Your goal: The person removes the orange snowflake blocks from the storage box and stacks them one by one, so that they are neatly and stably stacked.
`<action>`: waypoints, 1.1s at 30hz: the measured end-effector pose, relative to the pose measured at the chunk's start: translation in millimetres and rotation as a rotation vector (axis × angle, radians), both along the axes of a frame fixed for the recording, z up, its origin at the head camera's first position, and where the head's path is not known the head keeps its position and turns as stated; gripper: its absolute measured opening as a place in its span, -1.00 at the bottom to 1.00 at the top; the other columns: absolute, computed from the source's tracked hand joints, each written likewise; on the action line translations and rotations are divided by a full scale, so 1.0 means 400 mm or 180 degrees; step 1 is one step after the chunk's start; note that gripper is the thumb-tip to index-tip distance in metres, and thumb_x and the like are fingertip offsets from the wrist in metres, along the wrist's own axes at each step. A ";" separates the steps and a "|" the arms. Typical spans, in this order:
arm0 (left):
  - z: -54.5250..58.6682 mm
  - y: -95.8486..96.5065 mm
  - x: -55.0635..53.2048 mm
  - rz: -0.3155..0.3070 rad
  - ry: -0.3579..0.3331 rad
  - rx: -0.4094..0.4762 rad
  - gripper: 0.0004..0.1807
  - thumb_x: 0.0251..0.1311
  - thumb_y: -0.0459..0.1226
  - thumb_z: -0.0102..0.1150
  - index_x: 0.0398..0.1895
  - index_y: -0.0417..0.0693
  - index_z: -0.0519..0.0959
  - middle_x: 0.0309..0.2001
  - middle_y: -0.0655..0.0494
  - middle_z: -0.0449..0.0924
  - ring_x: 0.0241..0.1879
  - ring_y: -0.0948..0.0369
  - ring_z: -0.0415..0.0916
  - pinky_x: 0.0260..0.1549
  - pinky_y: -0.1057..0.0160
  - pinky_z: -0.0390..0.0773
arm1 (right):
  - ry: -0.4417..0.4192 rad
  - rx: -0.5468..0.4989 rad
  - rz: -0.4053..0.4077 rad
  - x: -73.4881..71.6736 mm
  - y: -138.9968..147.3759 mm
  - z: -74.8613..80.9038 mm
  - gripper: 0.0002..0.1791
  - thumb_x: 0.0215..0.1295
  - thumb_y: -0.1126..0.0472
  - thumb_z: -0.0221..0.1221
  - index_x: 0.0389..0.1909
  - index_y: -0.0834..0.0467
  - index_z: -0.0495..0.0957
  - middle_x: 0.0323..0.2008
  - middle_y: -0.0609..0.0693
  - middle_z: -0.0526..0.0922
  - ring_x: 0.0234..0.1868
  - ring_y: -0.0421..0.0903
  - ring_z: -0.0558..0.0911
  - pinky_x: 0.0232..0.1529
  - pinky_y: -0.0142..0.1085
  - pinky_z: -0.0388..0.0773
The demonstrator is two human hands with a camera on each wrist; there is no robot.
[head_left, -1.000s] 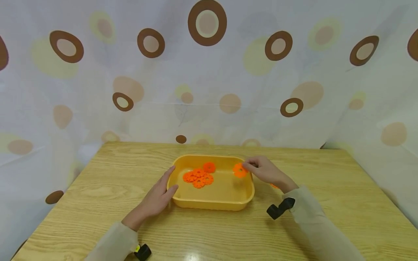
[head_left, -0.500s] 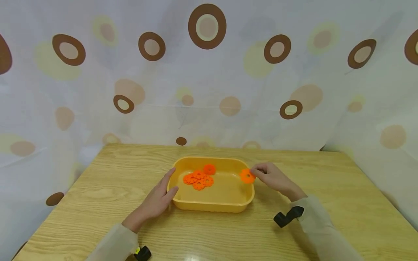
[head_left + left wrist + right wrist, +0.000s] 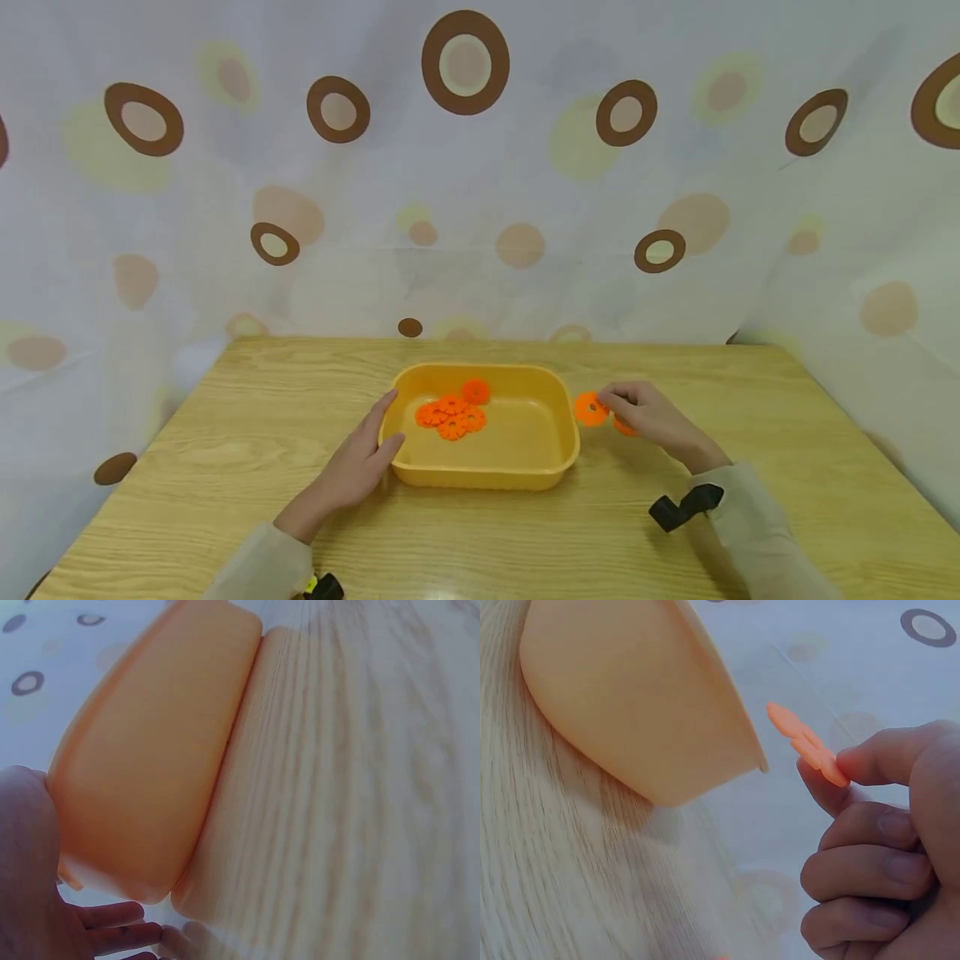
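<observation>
**Orange flower held just outside the yellow tray**

On my head feed, a smooth yellow tray [image 3: 517, 433] with rounded corners sits on a wood-grain table [image 3: 517, 542]. Flat, notched orange discs lie overlapping in a pile [image 3: 453, 417] in its left half, and a lone disc [image 3: 483, 393] lies just beyond, near the far wall. My right hand [image 3: 648, 417] comes in from the near right, pinching a flower piece [image 3: 584, 412] by its edge just outside the right rim. That same hand partly covers another orange piece [image 3: 622, 427] to the right. My left hand [image 3: 358, 462] reaches from the near left, thumb spread from the fingers, against the tray's left side; it grips nothing loose. A black device [image 3: 686, 507] hangs at my right wrist, and a cloth [image 3: 375, 192] printed with brown rings stands behind everything.

On my left wrist feed, the tray's plain outer wall fills much of the view. The hand lies against it, its visible fingers loosely extended below the wall.

On my right wrist feed, the flower piece shows thin and nearly edge-on, between thumb and forefinger; the other fingers curl into the palm. It is raised off the table, near the rim and apart from it.
</observation>
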State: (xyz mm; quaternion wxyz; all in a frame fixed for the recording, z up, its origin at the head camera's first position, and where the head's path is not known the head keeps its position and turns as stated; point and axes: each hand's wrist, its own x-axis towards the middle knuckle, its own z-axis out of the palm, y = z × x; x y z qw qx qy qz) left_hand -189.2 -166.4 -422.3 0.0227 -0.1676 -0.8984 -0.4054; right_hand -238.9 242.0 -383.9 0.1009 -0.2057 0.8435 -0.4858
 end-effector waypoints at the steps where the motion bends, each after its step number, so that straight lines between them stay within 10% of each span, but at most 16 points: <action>1: 0.003 0.000 0.000 0.0001 0.0005 -0.0005 -0.33 0.45 -0.22 -0.11 0.51 -0.18 -0.06 0.48 -0.26 0.01 0.44 -0.19 0.02 0.35 -0.23 0.06 | 0.0013 0.0001 -0.0011 -0.001 0.004 0.000 -0.63 0.51 0.11 -0.07 -0.30 0.33 0.51 -0.74 -0.13 0.19 -0.74 -0.24 0.13 -0.64 -0.29 0.25; 33: -0.002 0.003 0.002 -0.0044 0.0169 0.0050 -0.34 0.43 -0.25 -0.08 0.50 -0.22 -0.03 0.46 -0.30 0.04 0.43 -0.23 0.03 0.34 -0.25 0.07 | 0.0056 0.0855 -0.0634 -0.044 0.132 -0.090 -0.67 0.48 0.08 -0.02 -0.18 0.27 0.54 -0.43 -0.01 0.48 -0.47 -0.19 0.32 -0.36 -0.34 0.25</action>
